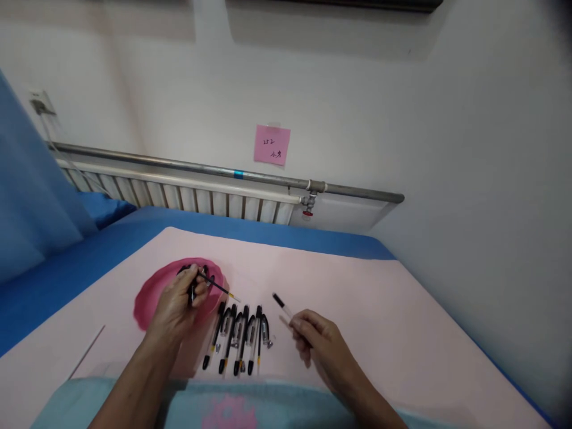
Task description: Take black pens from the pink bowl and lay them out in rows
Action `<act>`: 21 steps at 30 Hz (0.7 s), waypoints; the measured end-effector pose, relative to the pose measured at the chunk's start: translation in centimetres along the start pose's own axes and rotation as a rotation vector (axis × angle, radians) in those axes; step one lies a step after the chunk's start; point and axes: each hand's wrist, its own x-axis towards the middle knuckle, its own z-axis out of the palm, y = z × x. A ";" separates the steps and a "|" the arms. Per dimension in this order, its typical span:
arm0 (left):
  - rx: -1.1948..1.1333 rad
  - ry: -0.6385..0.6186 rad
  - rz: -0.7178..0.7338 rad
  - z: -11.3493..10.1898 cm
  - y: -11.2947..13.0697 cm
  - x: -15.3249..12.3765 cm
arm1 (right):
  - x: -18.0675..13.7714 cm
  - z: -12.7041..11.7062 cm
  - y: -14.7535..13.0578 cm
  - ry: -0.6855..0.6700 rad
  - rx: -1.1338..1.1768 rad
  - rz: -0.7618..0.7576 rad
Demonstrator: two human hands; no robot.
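Note:
My left hand (pixel 179 304) is closed over the red bowl (pixel 149 292), pinching a thin black pen refill (pixel 218 288) that points right, with other dark pen parts held in the palm. My right hand (pixel 319 342) is closed on a clear pen barrel (pixel 282 305) with a black end, angled up and to the left. Between the two hands, several black and clear pens (pixel 239 336) lie side by side on the pink sheet (pixel 357 310).
The pink sheet lies over a blue cover (pixel 67 268). A thin white stick (pixel 87 351) rests at the left. A radiator (pixel 179 193) with a metal pipe runs along the wall, under a pink note (pixel 271 145). A light blue cloth (pixel 223 405) lies nearest me.

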 end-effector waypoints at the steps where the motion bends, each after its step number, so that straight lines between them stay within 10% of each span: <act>1: 0.025 -0.021 -0.040 0.3 -0.3 -0.3 | 0.1 -0.1 -0.2 0.021 0.047 0.000; 9: 0.314 -0.282 -0.324 2.5 -3.7 -3.3 | 0.2 0.5 -0.8 0.050 0.051 0.067; 21: 0.382 -0.214 -0.295 2.4 -2.9 -2.8 | 1.2 1.1 1.7 0.103 -0.484 0.089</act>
